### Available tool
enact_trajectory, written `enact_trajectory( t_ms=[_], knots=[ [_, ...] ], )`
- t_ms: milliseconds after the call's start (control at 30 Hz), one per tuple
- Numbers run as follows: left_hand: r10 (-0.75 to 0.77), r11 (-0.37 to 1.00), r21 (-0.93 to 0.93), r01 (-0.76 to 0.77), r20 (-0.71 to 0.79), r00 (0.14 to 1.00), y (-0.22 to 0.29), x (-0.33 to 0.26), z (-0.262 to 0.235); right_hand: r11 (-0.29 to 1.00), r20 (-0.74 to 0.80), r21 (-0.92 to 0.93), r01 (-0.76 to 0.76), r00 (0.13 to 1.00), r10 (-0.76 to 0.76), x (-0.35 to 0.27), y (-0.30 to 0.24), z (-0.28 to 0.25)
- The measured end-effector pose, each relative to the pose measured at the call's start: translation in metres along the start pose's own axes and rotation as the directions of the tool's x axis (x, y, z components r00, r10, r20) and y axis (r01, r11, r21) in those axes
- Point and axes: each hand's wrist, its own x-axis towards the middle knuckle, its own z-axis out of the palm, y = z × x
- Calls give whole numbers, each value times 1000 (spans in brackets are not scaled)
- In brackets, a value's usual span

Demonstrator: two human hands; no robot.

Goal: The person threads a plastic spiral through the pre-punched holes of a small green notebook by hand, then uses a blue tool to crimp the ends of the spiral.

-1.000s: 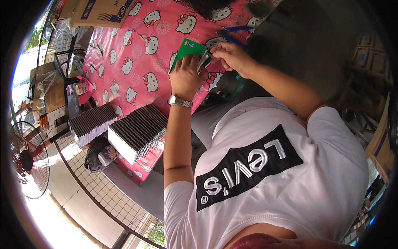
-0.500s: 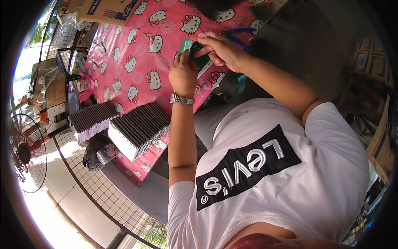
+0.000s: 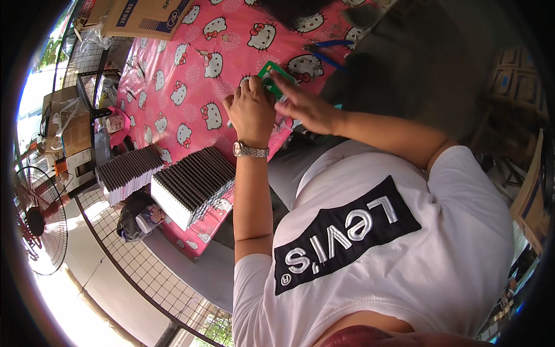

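A small green booklet or notebook (image 3: 270, 70) is at the near edge of the pink cartoon-print tablecloth (image 3: 191, 104), mostly covered by my hands. My left hand (image 3: 252, 110), with a metal watch at the wrist, has its fingers bent down over the booklet's left part and seems to grip it. Next to it, my right hand (image 3: 306, 110) is slightly blurred, its fingers stretched out and apart over the booklet's right side. Beyond that hand lies a pliers-like tool with blue handles (image 3: 334, 43).
Two stacks of black-spiral notebooks (image 3: 195, 184) (image 3: 130, 172) stand on the table's left. A cardboard box (image 3: 147, 18) and dark mesh (image 3: 289, 11) sit at the far side. Left of the table are a fan (image 3: 36, 222), a pink cup holder (image 3: 119, 132) and wire mesh fencing (image 3: 133, 269).
My right hand has drawn back toward me, and its pointing finger has lifted off the booklet as the fingers spread. The left hand has moved slightly nearer to me. The booklet's angle has changed.
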Motion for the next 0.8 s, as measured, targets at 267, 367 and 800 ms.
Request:
enact_trajectory(
  t_ms=[267, 367, 800],
  knots=[
    [130, 979, -163, -126, 14, 991, -13, 0, -15, 988, 398, -147, 44, 917, 19, 52, -3, -54],
    [14, 972, -235, -1, 52, 999, -8, -3, -16, 959, 368, -167, 230, 917, -156, 60, 3, -58],
    [24, 966, -253, -49, -103, 994, -9, -11, -8, 990, 423, -6, 140, 897, -124, 62, -5, -47]
  ],
)
